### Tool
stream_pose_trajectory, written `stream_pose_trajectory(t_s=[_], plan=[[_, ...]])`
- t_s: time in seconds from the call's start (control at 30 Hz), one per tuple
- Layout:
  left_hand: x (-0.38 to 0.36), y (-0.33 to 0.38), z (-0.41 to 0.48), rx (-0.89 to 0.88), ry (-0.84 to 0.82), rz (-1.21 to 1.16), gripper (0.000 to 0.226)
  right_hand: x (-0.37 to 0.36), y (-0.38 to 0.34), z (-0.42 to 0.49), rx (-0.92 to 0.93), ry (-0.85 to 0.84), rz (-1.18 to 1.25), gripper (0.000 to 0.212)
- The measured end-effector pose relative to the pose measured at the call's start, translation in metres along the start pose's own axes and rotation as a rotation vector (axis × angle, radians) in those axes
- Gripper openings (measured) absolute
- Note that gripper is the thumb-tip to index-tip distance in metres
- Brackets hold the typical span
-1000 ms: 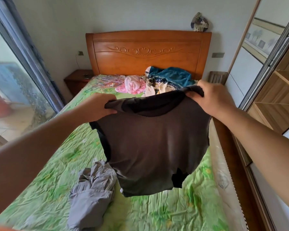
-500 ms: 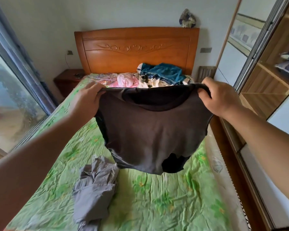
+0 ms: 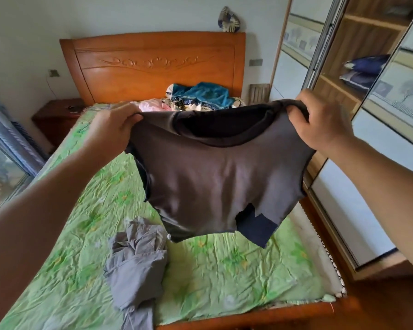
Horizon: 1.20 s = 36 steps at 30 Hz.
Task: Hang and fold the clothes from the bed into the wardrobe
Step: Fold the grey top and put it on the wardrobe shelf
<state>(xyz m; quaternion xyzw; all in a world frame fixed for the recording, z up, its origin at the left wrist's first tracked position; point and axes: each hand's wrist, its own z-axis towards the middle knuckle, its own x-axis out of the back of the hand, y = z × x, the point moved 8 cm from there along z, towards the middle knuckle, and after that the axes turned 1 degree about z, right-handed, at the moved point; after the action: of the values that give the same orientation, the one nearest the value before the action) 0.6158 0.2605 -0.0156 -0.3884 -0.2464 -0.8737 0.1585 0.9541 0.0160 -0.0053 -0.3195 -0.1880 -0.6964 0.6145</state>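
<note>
A dark grey T-shirt (image 3: 215, 182) with a black collar hangs in the air above the bed (image 3: 236, 265). My left hand (image 3: 110, 129) grips its left shoulder and my right hand (image 3: 320, 122) grips its right shoulder. A dark blue piece of it dangles at the lower right. A crumpled light grey garment (image 3: 136, 263) lies on the green sheet below. More clothes are piled by the headboard: a blue one (image 3: 203, 94) and a pink one (image 3: 150, 106), partly hidden behind the shirt. The open wardrobe (image 3: 358, 58) stands at the right.
Folded dark blue items (image 3: 365, 70) lie on a wardrobe shelf, beside sliding doors (image 3: 391, 129). A wooden headboard (image 3: 153, 67) backs the bed and a nightstand (image 3: 55, 117) stands at the left. A window (image 3: 0, 163) fills the left side. The bed's wooden footboard (image 3: 260, 317) is near me.
Both hands have lifted the T-shirt higher and carried it to the right, toward the wardrobe. The view has turned right, showing more of the wardrobe shelves.
</note>
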Motion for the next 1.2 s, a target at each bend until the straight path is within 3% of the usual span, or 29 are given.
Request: stream_pose_trajectory(t_s=[0.1, 0.23, 0.37, 0.5, 0.73, 0.87, 0.97, 1.1, 1.2], plan=[[0.002, 0.006, -0.003, -0.009, 0.0, -0.018, 0.015, 0.007, -0.002, -0.01, -0.026, -0.003, -0.053, 0.028], [-0.01, 0.008, -0.001, 0.113, -0.051, -0.081, 0.018, 0.002, 0.004, -0.012, -0.034, -0.036, -0.053, 0.029], [-0.028, 0.016, 0.01, 0.046, -0.07, -0.024, 0.019, -0.017, 0.024, -0.004, -0.052, -0.066, 0.018, 0.022], [-0.075, -0.007, 0.029, 0.087, -0.258, -0.038, 0.032, -0.065, 0.058, 0.01, -0.071, -0.179, 0.08, 0.015], [-0.157, -0.054, 0.089, 0.112, -0.391, 0.149, 0.015, -0.172, 0.122, 0.056, -0.05, -0.378, 0.047, 0.031], [-0.164, -0.062, 0.153, 0.15, -0.292, 0.175, 0.013, -0.2, 0.15, 0.122, -0.07, -0.427, 0.056, 0.027], [-0.143, -0.061, 0.206, 0.153, -0.188, 0.246, 0.013, -0.19, 0.157, 0.184, -0.043, -0.308, 0.103, 0.013], [-0.116, -0.063, 0.241, 0.123, -0.058, 0.336, 0.02, -0.171, 0.162, 0.233, 0.021, -0.127, 0.086, 0.024], [-0.123, -0.062, 0.228, 0.065, -0.053, 0.311, 0.015, -0.179, 0.155, 0.224, 0.064, -0.143, 0.118, 0.02]])
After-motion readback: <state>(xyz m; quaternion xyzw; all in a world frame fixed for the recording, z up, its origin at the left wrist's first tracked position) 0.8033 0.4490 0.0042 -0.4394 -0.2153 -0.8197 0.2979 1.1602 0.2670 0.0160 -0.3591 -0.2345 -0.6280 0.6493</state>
